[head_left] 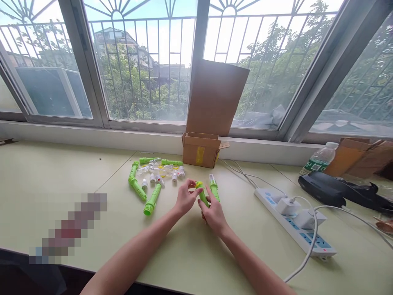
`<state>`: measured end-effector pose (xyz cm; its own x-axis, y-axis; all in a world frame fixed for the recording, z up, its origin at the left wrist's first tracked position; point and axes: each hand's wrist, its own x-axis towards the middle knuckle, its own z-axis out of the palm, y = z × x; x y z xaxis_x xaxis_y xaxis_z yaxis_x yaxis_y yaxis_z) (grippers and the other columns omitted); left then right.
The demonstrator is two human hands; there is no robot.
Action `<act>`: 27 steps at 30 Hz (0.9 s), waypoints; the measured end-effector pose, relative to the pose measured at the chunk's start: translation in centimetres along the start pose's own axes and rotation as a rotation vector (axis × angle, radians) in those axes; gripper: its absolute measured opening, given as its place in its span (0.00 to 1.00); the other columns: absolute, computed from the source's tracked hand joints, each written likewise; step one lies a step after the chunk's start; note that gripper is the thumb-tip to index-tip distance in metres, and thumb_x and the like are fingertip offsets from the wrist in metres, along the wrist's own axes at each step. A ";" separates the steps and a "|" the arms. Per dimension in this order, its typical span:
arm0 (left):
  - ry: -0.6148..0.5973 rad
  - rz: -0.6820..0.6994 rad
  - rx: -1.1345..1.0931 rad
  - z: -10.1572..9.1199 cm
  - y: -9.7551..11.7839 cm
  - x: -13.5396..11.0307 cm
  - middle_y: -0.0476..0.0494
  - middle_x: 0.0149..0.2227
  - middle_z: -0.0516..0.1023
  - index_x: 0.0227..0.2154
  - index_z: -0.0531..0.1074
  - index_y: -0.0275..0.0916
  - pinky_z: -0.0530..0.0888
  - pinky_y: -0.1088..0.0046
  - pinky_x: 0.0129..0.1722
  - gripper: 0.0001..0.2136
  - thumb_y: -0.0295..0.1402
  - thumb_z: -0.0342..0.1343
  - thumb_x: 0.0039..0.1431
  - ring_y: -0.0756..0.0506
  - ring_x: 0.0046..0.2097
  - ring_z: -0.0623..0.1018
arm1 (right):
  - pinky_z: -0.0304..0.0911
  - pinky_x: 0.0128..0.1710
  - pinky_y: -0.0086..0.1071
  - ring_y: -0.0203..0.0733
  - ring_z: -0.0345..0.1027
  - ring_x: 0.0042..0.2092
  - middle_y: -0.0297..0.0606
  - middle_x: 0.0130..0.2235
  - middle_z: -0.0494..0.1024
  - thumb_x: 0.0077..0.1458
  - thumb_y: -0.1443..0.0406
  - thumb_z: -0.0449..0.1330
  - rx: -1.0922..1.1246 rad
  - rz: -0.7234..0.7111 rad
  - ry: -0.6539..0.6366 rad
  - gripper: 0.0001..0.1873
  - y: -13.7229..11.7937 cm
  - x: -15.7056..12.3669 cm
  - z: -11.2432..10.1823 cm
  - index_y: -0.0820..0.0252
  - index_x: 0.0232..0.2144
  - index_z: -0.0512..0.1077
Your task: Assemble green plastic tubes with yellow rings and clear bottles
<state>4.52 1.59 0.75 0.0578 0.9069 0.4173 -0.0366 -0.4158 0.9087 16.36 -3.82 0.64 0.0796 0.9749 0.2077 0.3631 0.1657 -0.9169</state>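
My right hand (214, 214) is wrapped round a green plastic tube (203, 198), which tilts with its threaded end up and away from me. At that end my left hand (185, 198) has thumb and fingers closed on what looks like a thin yellow ring (199, 184); the fingers partly cover it. Just beyond my right hand stands another green tube with a clear cap (214, 188). To the left of my hands a loose green tube (152, 200) lies on the table, with a green tube (137, 188) farther left.
Clear plastic caps (153, 167), several small white-and-clear pieces (152, 178) and more green tubes (172, 162) lie behind my hands. A cardboard box (201, 151) stands against the window ledge. Rightward are a power strip (294, 223) with cables, a black case (321, 189) and a bottle (321, 159).
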 end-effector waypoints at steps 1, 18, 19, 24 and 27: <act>-0.007 -0.001 0.002 -0.1 0.1 0.1 0.43 0.35 0.74 0.31 0.67 0.37 0.74 0.66 0.39 0.12 0.37 0.63 0.50 0.44 0.40 0.77 | 0.63 0.14 0.30 0.35 0.64 0.18 0.39 0.35 0.74 0.54 0.58 0.54 0.072 0.046 -0.026 0.37 -0.2 -0.1 0.0 0.58 0.64 0.51; -0.019 -0.015 0.006 -0.4 0.5 0.1 0.42 0.37 0.76 0.32 0.67 0.38 0.72 0.72 0.34 0.12 0.38 0.62 0.50 0.43 0.42 0.77 | 0.54 0.11 0.26 0.29 0.55 0.16 0.33 0.31 0.70 0.50 0.58 0.57 0.310 0.117 -0.079 0.35 -1.2 -0.3 -0.1 0.56 0.61 0.58; -0.022 -0.014 0.010 -0.4 0.5 0.2 0.42 0.37 0.76 0.31 0.67 0.38 0.72 0.72 0.33 0.12 0.38 0.62 0.50 0.43 0.42 0.77 | 0.53 0.11 0.25 0.29 0.55 0.16 0.32 0.30 0.69 0.49 0.58 0.57 0.359 0.138 -0.085 0.34 -1.4 -0.4 -0.2 0.56 0.59 0.59; -0.020 -0.007 -0.010 -0.4 0.9 0.2 0.43 0.36 0.76 0.31 0.67 0.37 0.72 0.72 0.33 0.12 0.38 0.61 0.51 0.43 0.42 0.77 | 0.50 0.10 0.21 0.28 0.55 0.17 0.30 0.27 0.67 0.48 0.58 0.58 0.482 0.180 -0.164 0.21 -2.0 -0.4 -0.4 0.60 0.44 0.69; -0.016 -0.002 -0.010 -0.4 0.9 0.2 0.43 0.37 0.75 0.31 0.67 0.37 0.72 0.73 0.32 0.11 0.38 0.61 0.51 0.43 0.42 0.77 | 0.50 0.10 0.21 0.27 0.55 0.18 0.30 0.27 0.67 0.48 0.58 0.59 0.462 0.166 -0.168 0.16 -1.9 -0.4 -0.4 0.59 0.39 0.70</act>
<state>4.10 1.40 1.66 0.0737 0.9067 0.4153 -0.0465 -0.4128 0.9096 15.96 -4.54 2.46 -0.0625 0.9978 0.0237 -0.0922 0.0179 -0.9956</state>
